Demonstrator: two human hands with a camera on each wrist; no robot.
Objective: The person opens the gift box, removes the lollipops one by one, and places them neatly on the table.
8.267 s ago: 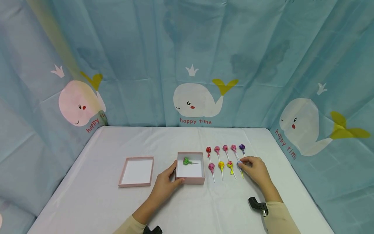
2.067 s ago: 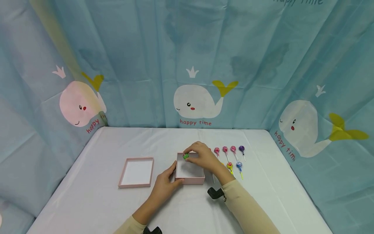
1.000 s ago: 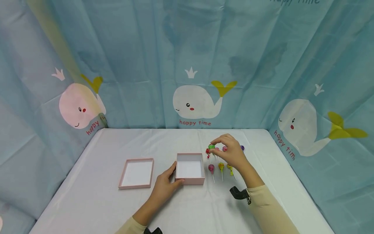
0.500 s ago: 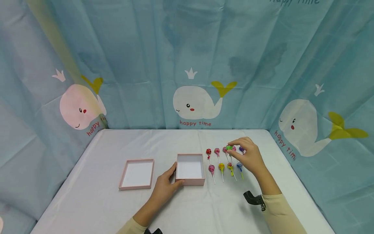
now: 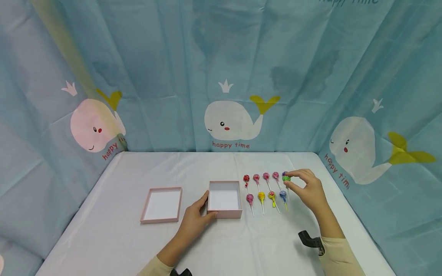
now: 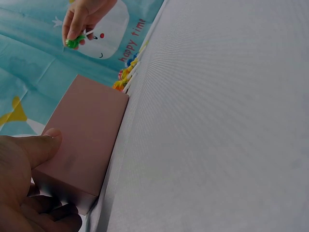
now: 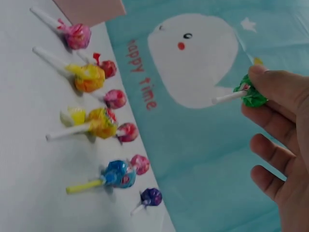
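Note:
My right hand (image 5: 308, 191) pinches a green-wrapped lollipop (image 5: 286, 178) by its candy head, between thumb and index finger. In the right wrist view the lollipop (image 7: 256, 97) is in the air with its white stick pointing left; the other fingers are loosely bent. Beneath and around that hand lie the other lollipops in two rows; the purple one (image 5: 284, 173) is partly covered in the head view. My left hand (image 5: 195, 219) grips the pink box (image 5: 224, 214) at its near left corner, thumb on the front wall (image 6: 84, 130). Only the white bottom shows inside the box.
A pink-rimmed lid (image 5: 159, 221) lies inside-up left of the box. The near lollipop row has a pink (image 5: 249, 197), a yellow (image 5: 261, 196), a yellow-red (image 5: 271, 195) and a blue one (image 5: 283, 194). A whale-print curtain (image 5: 165, 115) closes off the white table's (image 5: 221, 249) back.
The right hand took the green lollipop out of the box and carried it right, across the lollipops, to the right end of the rows. The left hand has stayed on the box.

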